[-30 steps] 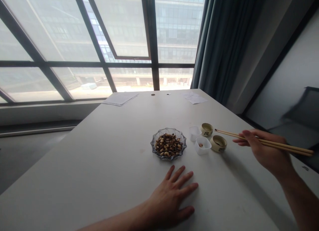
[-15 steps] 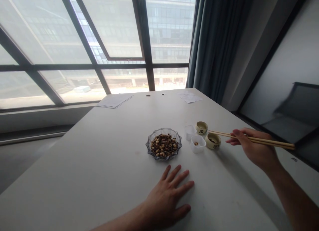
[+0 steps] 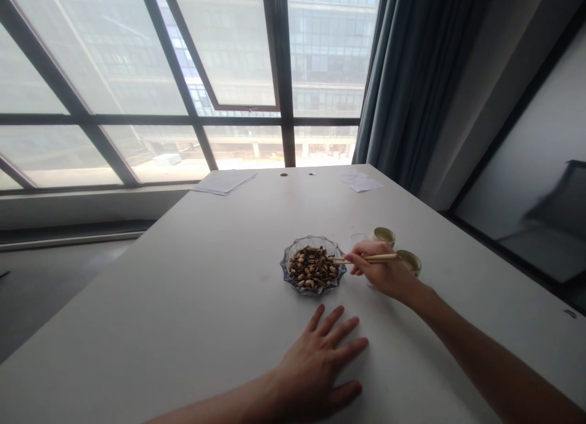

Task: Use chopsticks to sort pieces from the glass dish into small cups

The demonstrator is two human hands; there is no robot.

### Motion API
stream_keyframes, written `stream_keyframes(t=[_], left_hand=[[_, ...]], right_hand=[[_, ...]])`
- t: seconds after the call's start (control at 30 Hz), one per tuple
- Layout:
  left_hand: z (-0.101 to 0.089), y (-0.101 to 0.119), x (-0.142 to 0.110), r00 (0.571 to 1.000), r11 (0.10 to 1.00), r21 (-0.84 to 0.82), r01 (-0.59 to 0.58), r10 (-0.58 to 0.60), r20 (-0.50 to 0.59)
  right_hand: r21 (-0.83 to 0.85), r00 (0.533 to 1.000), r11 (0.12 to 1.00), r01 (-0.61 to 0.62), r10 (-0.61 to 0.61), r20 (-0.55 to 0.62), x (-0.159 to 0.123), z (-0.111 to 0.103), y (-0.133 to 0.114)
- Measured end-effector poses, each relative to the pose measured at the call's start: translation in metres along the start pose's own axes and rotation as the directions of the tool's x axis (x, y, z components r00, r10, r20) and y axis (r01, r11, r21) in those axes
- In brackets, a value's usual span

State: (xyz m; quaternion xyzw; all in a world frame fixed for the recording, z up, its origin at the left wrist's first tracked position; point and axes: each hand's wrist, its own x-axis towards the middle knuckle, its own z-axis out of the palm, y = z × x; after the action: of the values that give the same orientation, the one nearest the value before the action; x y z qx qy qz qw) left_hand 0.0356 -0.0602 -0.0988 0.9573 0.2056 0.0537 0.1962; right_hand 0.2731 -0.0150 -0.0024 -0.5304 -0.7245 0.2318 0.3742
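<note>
At the white table [image 3: 183, 290] by the window, chopsticks [image 3: 368, 258] over a glass dish [image 3: 284, 271] of nuts

On the table, the right hand [image 3: 379, 271] grips the wooden chopsticks, their tips above the dish's right side; whether they pinch a nut is too small to tell. The nuts [image 3: 312, 266], mixed with dark husks, fill the dish's middle; the left hand [image 3: 320, 366] lies flat and empty, fingers spread, just below the dish; the hands stay well apart. A clear plastic cup [image 3: 359, 237] stands partly behind the right hand; two small ceramic cups [image 3: 383, 236] sit just beyond it; sheets of paper [image 3: 224, 181] lie at the far edge.
</note>
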Motion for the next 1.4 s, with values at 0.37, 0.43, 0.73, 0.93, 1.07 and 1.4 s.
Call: stream_keyframes(t=[0.37, 0.43, 0.73, 0.93, 1.07, 1.4], left_hand=[[0.002, 0.0, 0.0, 1.0, 0.999, -0.036, -0.007, 0.006, -0.016], [0.001, 0.001, 0.0, 1.0, 0.999, -0.049, -0.001, 0.001, -0.015], [0.0, 0.001, 0.0, 1.0, 0.998, -0.064, 0.003, -0.004, -0.012], [0.002, 0.001, -0.001, 1.0, 0.999, -0.049, -0.002, 0.001, -0.026], [0.003, 0.0, -0.001, 1.0, 0.999, -0.038, -0.003, 0.002, -0.023], [0.0, 0.001, 0.0, 1.0, 0.999, -0.05, 0.001, -0.002, -0.015]], right_hand=[[0.004, 1.0, 1.0, -0.022, 0.022, -0.001, 0.001, 0.013, 0.005], [-0.036, 1.0, 0.999, -0.002, 0.001, -0.01, 0.0, 0.012, 0.004], [-0.127, 0.999, 0.991, 0.033, -0.034, -0.002, -0.004, 0.01, 0.001], [-0.15, 0.999, 0.988, 0.047, -0.047, 0.002, -0.005, 0.013, 0.001], [-0.129, 0.997, 0.989, 0.065, -0.069, -0.025, -0.004, 0.015, 0.004], [-0.037, 0.99, 0.999, 0.028, -0.033, -0.134, -0.017, -0.005, -0.004]])
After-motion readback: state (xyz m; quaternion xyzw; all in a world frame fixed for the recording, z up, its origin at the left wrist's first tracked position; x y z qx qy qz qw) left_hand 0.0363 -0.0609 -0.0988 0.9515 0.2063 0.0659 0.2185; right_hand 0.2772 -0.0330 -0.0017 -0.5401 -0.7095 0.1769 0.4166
